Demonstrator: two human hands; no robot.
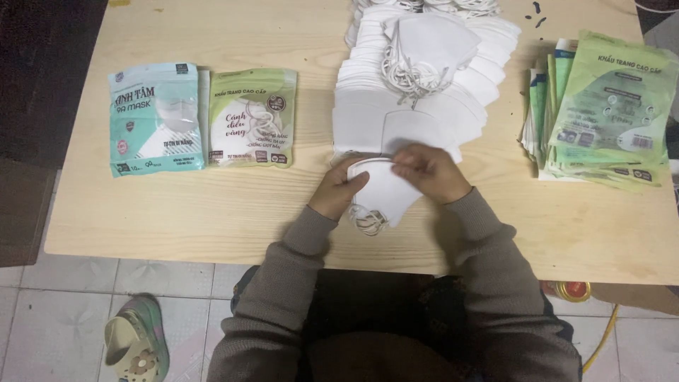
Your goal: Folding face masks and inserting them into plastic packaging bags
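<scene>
Both hands meet over the near middle of the counter (212,212), closed on one folded white mask (387,192). The left hand (338,189) grips the mask's left edge, fingers curled around it and thumb on top. The right hand (431,172) pinches the mask's upper right edge, its fingers bent down over the fold. The mask lies between the two hands, its pointed lower end reaching toward the person, and its white ear loops (366,218) hang bunched below the left hand, near the counter's front edge. Whether the mask rests on the wood or is lifted a little off it cannot be told.

Just beyond the hands sits a long pile of white masks (396,99), overlapping one another and running toward the far edge; the right hand's knuckles are just beside its nearest sheet. On top of that pile lies one loose mask with tangled loops (424,53).

To the left, well apart from the hands, two flat pouches lie side by side and touching: a teal pouch (155,119) and a light green pouch (251,117). At the right end, also well apart, is a stack of green pouches (601,113), fanned unevenly.

Grey-brown sleeves (481,233) cover both arms to the wrists. On the tiled floor (56,318) at lower left lies a pale sandal (134,343).
</scene>
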